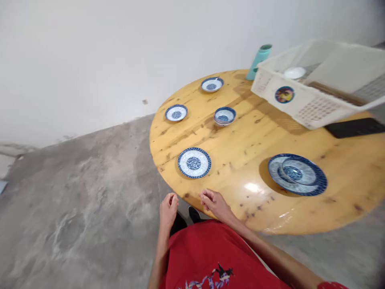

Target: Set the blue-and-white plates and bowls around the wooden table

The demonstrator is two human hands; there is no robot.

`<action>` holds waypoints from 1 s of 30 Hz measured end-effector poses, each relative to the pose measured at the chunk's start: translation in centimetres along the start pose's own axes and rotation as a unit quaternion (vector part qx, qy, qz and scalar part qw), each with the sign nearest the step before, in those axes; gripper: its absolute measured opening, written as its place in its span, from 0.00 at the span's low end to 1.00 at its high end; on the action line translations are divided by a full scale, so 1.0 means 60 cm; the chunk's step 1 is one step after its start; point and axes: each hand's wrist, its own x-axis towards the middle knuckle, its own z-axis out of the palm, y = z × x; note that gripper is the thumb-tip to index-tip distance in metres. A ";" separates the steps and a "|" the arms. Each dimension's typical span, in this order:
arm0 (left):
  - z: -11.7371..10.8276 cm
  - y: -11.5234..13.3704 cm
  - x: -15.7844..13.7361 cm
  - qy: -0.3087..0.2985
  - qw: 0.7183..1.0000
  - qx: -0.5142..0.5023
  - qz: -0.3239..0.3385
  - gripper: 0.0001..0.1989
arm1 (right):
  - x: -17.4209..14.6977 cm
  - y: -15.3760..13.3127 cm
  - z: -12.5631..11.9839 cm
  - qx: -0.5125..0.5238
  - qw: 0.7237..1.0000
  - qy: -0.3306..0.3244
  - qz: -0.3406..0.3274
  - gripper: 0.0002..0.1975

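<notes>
Both of my hands are in front of my body at the near edge of the round wooden table (240, 152). My left hand (169, 206) hangs just off the edge, its fingers curled in and nothing seen in them. Over the table's rim, my right hand (213, 202) is also curled closed without a visible object. Closest to both is a blue-and-white plate (194, 162) lying flat, untouched. To the right sits a larger blue-rimmed plate (320, 180) with a blue-and-white bowl (293, 172) on it. Stacked small bowls (225, 116) stand near the middle.
Two more blue-and-white dishes lie along the far left side: one dish (176, 113) and another dish (212, 84). A white plastic basket (313, 106) holds a white bowl (294, 72). Near it are a teal bottle (258, 62) and a black phone-like slab (355, 127).
</notes>
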 end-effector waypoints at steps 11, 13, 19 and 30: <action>-0.017 0.096 0.285 -0.147 0.977 0.030 0.151 0.14 | 0.107 -0.066 -0.065 0.009 0.953 0.303 -0.004 0.18; -0.027 0.109 0.339 -0.160 0.974 0.034 0.158 0.14 | 0.142 -0.079 -0.070 0.001 0.942 0.335 0.007 0.18; -0.036 0.172 0.499 -0.205 0.959 0.054 0.189 0.11 | 0.244 -0.108 -0.101 0.003 0.907 0.418 0.044 0.16; 0.154 0.384 0.671 -0.247 0.909 0.175 0.285 0.09 | 0.380 -0.142 -0.263 -0.015 0.862 0.500 0.083 0.06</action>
